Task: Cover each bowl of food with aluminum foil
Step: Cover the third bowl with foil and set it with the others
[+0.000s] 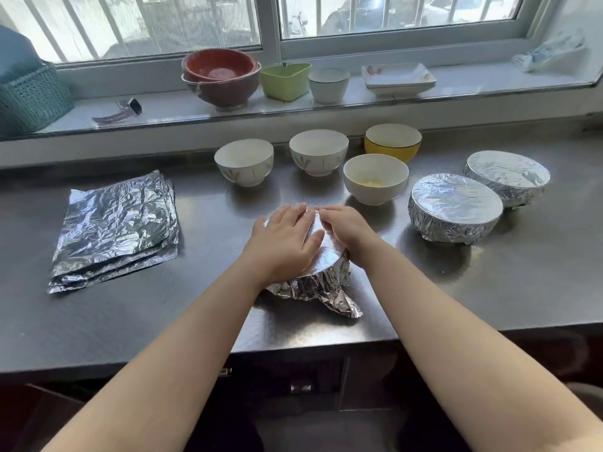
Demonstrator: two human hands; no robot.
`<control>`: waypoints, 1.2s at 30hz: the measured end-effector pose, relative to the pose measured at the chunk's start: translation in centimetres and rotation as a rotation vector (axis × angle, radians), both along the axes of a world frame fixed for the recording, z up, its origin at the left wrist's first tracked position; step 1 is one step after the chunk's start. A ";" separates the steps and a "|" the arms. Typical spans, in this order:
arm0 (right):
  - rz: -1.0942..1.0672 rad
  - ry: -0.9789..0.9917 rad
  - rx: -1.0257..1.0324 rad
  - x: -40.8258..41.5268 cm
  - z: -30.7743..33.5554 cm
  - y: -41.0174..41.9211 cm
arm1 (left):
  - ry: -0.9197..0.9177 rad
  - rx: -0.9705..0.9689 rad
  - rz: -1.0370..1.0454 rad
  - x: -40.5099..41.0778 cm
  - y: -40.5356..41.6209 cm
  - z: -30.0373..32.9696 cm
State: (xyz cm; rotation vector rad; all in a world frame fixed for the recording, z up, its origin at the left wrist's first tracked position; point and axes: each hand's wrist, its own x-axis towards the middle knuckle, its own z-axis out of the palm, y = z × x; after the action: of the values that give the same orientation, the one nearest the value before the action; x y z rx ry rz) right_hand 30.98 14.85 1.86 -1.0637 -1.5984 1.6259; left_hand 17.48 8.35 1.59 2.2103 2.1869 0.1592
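Well to the left of our fingers, a stack of foil sheets is lying flat on the steel surface. Our left hand is pressing down on the foil-wrapped bowl, its fingers straight and slightly spread across the foil top. Our right hand is resting on the bowl's right edge, touching the left one at the fingertips; its fingers are curling over the far rim, pressing the foil down. A loose flap of foil is sticking out at the bowl's near side, below our wrists. Beyond our fingers, three white bowls and a yellow bowl are standing uncovered. To the right of our fingers, two covered bowls are sitting side by side. Farther back, spare dishes are lining the windowsill.
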 end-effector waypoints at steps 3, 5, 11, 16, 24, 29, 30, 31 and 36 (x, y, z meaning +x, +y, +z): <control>-0.037 0.025 -0.100 -0.2 -0.4 0.5 | 0.000 -0.002 0.001 0.0 0.0 0.0; -0.060 0.031 -0.148 -0.2 -0.3 0.5 | -0.005 0.009 0.000 0.0 0.0 0.0; -0.039 0.100 -0.214 0.2 0.0 0.0 | -0.005 0.022 0.005 0.1 -0.2 0.2; -0.174 0.095 -0.125 0.6 -0.3 -0.7 | 0.007 0.009 0.012 0.1 -0.3 0.3; -0.318 0.091 0.056 -0.2 -1.5 -3.3 | -0.005 0.003 0.007 0.1 -0.2 0.2; -0.402 0.221 -0.102 -1.3 -3.0 -2.7 | 0.000 0.005 -0.004 0.0 -0.2 0.1; -0.409 0.238 -0.122 -1.4 -3.2 -2.7 | -0.001 0.004 -0.006 0.0 -0.1 0.1; -0.417 0.247 -0.139 -1.3 -3.1 -2.8 | -0.001 0.005 -0.006 0.0 -0.1 0.0; -0.433 0.328 -0.205 -1.2 -3.4 -2.8 | -0.009 0.009 0.001 0.1 -0.1 0.0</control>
State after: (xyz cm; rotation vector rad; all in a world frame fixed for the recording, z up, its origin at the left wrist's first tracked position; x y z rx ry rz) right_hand 29.82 12.09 -1.55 -1.0872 -0.9296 1.5824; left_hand 17.63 8.23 1.60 2.2083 2.1871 0.1794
